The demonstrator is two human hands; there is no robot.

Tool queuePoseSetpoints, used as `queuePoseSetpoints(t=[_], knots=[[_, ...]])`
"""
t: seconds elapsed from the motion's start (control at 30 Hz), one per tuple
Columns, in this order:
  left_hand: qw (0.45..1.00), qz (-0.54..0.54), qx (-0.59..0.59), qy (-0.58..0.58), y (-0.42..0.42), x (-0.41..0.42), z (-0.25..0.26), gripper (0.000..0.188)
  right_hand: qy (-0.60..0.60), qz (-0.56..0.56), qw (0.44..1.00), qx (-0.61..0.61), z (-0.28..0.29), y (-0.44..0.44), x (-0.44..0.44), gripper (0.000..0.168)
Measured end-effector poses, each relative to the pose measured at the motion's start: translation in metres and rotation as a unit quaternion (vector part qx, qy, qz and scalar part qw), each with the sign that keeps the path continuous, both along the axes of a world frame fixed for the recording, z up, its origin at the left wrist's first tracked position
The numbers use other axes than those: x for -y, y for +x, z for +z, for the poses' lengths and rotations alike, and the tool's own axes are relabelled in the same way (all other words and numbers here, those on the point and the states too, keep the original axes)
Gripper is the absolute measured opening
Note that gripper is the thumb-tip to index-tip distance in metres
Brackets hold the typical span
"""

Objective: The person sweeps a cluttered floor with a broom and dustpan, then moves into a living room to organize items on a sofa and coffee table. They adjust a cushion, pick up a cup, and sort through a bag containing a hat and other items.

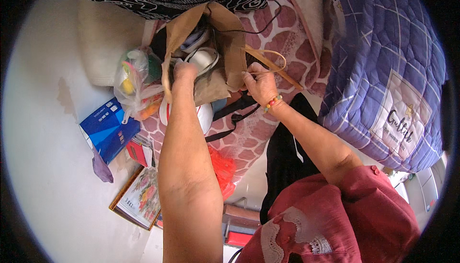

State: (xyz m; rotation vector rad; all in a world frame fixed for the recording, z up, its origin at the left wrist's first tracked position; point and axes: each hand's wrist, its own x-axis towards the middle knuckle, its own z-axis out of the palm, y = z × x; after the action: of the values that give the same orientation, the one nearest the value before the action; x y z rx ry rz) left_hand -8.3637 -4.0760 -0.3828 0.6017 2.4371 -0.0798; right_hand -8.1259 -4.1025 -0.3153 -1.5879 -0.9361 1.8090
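A brown paper bag stands with its mouth towards me. My left hand reaches inside it, and its fingers are hidden among the contents. Right by that hand lies a white rounded object with a pale cord looped over it. Deeper in the bag is a dark grey-blue item. At the bag's right side, my right hand pinches the edge, close to a tan loop handle. A beaded bracelet circles my right wrist.
Left of the bag sit a clear plastic bag of colourful items and a blue printed box. A framed floral picture leans below. Black straps and a red plastic bag lie nearer me. Quilted blue bedding bulks at right.
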Motion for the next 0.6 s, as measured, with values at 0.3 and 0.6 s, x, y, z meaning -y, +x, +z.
queuePoseSetpoints(t=[0.3,0.6], knots=[[0.894,-0.360,0.207,-0.167,-0.006,-0.014,0.070,0.055,0.024,-0.010,1.000,-0.008,0.001,-0.002,-0.015,0.015],[0.860,-0.419,0.203,-0.210,-0.005,-0.016,0.090,0.069,0.067,-0.019,0.998,-0.002,-0.005,-0.011,-0.015,0.015]])
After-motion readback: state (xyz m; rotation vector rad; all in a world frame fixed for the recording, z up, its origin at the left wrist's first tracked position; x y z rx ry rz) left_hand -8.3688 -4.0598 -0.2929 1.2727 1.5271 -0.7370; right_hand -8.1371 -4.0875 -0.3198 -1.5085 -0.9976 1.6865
